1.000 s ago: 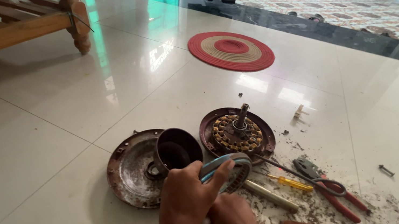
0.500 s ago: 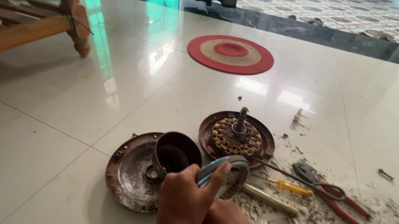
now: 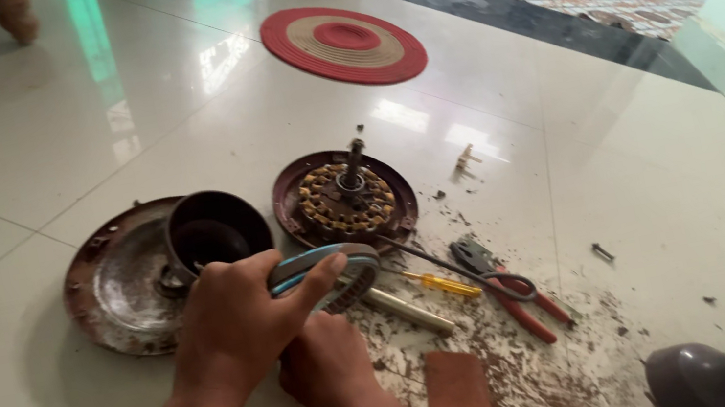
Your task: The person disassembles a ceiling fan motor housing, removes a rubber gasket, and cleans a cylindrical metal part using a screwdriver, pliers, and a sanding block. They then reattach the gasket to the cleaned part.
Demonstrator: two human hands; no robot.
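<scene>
On tiled floor — hands [image 3: 244, 319] perhaps gripping ring [image 3: 330, 274]

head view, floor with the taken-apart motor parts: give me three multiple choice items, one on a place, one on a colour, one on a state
1. Where do the red-handled pliers lie?
A. right of the round motor stator with copper windings
B. on the round red and tan woven mat
C. inside the dark metal cup

2. What colour is the handle of the small screwdriver?
A. blue
B. yellow
C. black

3. How does the left hand stand?
A. flat on the tile
B. open in the air
C. closed around the grey ring-shaped part with a blue edge

Answers
1. A: the pliers rest on the tile floor, to the right and nearer than the stator.
2. B: the handle is yellow beside a grey rod.
3. C: its fingers wrap the ring; the right hand sits below it.
</scene>
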